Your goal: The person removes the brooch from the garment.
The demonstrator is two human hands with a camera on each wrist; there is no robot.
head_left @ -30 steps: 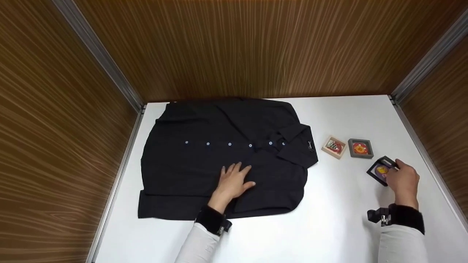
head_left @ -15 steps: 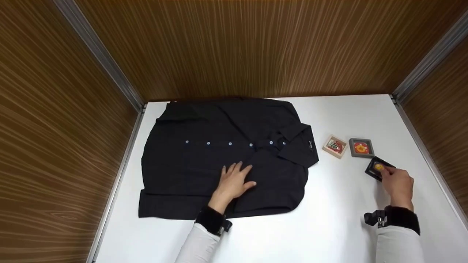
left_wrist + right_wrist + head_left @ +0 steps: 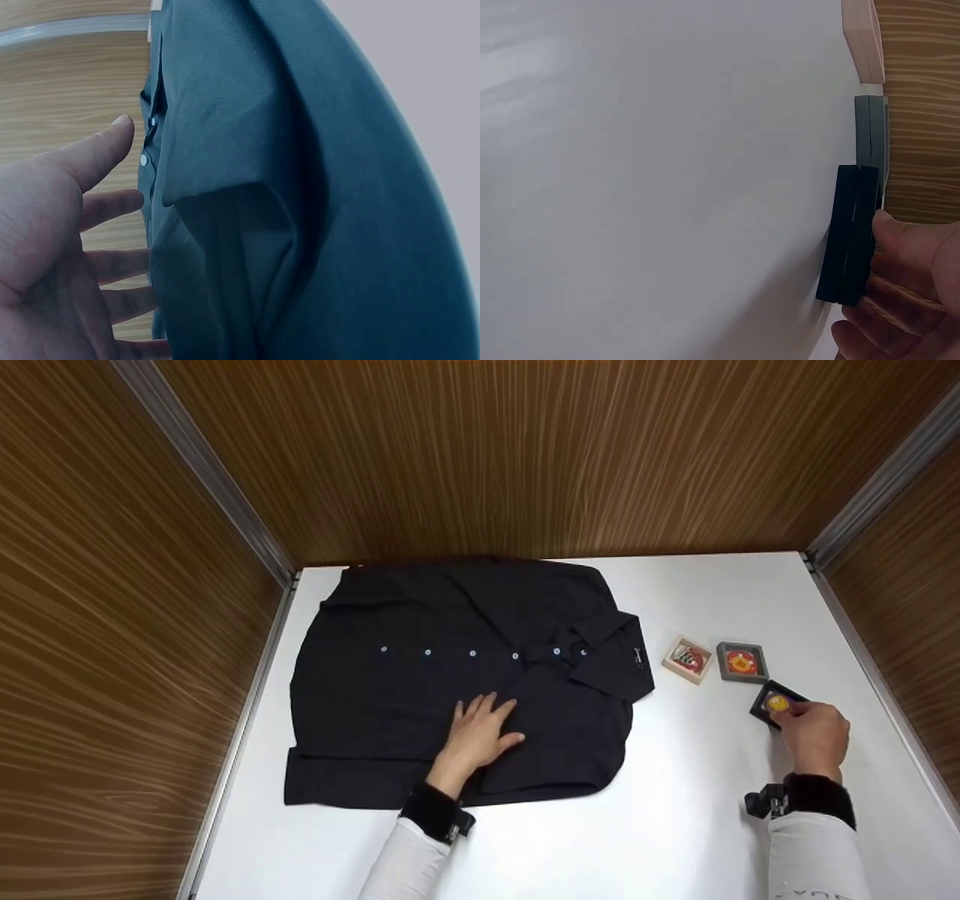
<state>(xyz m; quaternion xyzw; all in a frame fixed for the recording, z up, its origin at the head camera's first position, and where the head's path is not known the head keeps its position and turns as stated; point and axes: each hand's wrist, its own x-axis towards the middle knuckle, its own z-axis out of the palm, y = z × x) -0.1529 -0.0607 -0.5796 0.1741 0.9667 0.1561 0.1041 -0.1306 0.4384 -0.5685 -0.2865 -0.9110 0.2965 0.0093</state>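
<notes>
A black button-up shirt lies spread flat, its collar toward the right. My left hand rests on its front below the button row, fingers spread; in the left wrist view the fingers are seen beside the dark cloth. At the right, my right hand holds a small black square frame with a yellow round picture inside. In the right wrist view the thumb is on the face of the black frame, and the other fingers curl at its near side.
Beside the black frame stands a grey square frame with a red and orange picture. Left of that is a light wooden frame. Wood-grain panels with metal edge strips enclose the white table.
My right hand has moved slightly left with the black frame, which was tilted up and now lies flatter, closer to the grey one. My left hand has stayed on the shirt.
</notes>
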